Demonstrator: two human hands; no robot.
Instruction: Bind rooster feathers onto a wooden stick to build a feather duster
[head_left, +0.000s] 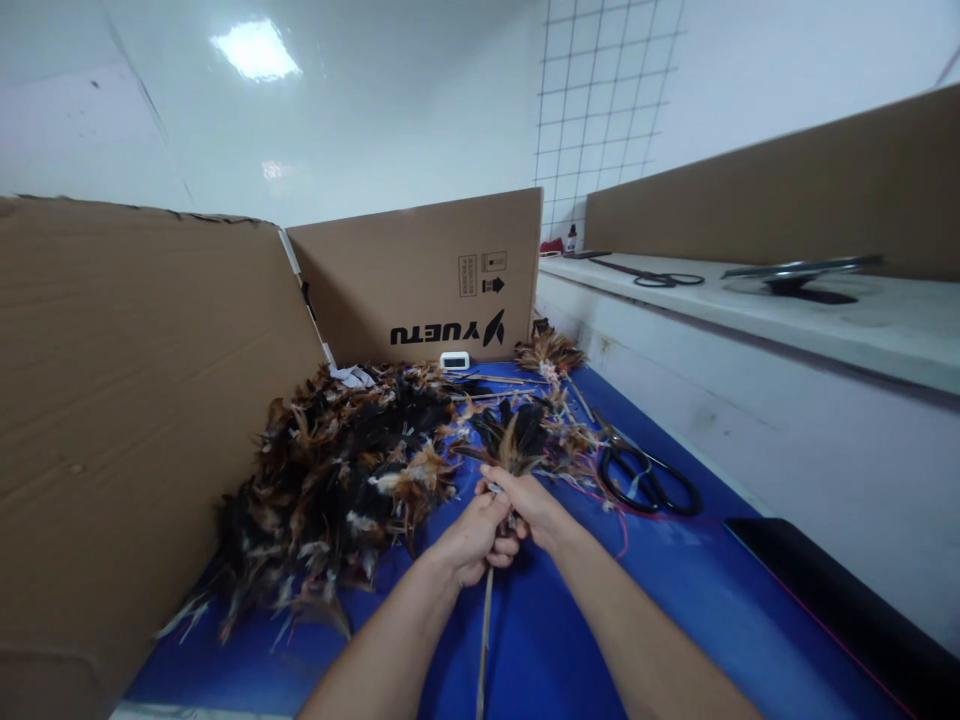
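Observation:
Both hands meet around a bunch of dark and brown feathers (517, 435) fixed at the far end of a thin stick (485, 640). My left hand (478, 535) is closed about the stick just below the feathers. At the feather bases, my right hand (527, 503) is closed with its thumb on top, pinching the bunch. The stick runs from under my left hand toward the near edge. To the left lies a big heap of loose feathers (337, 480), black and brown.
Black-handled scissors (649, 480) lie to the right on the blue table surface (547, 640), near pink string. Cardboard walls (135, 420) enclose the left and back. A small white digital display (454, 361) stands at the back. More scissors (667, 279) rest on the right ledge (750, 310).

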